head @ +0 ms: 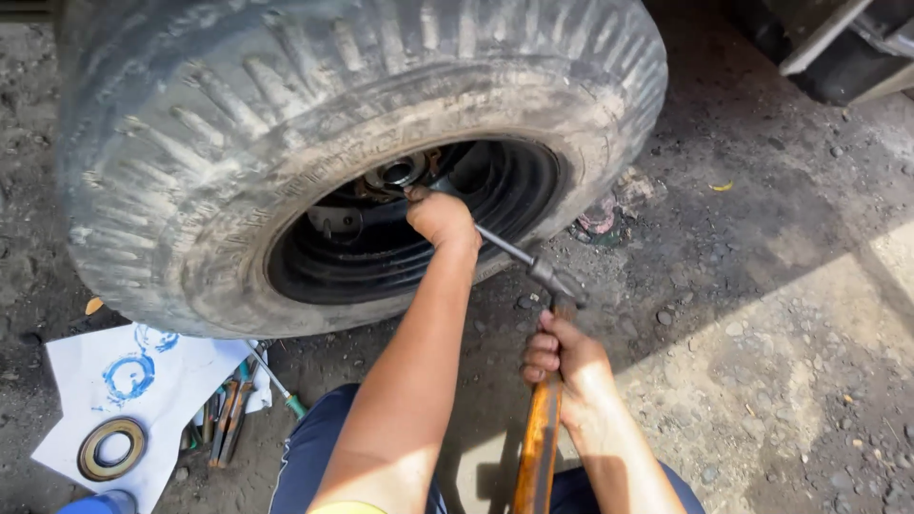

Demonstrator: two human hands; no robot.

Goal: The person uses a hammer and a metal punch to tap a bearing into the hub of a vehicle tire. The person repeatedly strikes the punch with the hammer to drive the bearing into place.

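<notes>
The left hand is closed in a fist at the mouth of the black wheel rim, gripping the upper end of a thin steel rod that points in at the hub. The right hand is clenched around the worn orange-brown wooden handle of a hammer, whose metal head sits against the rod's lower end, just outside the rim. The large muddy tyre stands upright on gravelly ground, its sidewall curving close around the left hand, so room inside the rim is tight. To the right of the hammer the ground lies open, partly sunlit. At lower left, well apart from both hands, a white sheet carries a round seal ring, with a few hand tools lying along its edge.
</notes>
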